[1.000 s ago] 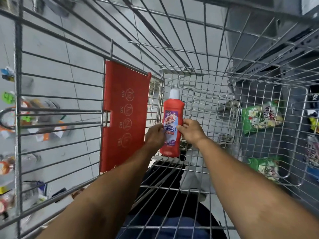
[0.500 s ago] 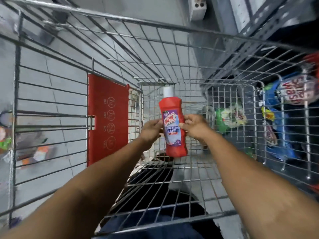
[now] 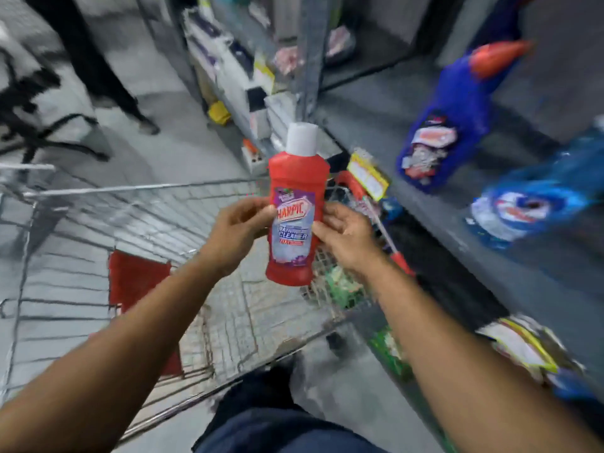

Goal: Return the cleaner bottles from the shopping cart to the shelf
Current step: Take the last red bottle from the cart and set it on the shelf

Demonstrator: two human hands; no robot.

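Here the red cleaner bottle [image 3: 295, 220] stood upright in the air above the shopping cart [image 3: 137, 223], pinched at its label between both hands: left hand [image 3: 237, 233] fingers [image 3: 261, 212] curled on its left edge, right hand [image 3: 346, 237] fingers [image 3: 322, 228] on its right, beside the shelf [image 3: 425, 204].

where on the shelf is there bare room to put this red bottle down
Bare shelf lies left of the blue bottle, as far as the upright post. A narrower bare strip runs along the front edge below both blue bottles. The far right is crowded by the second blue bottle.
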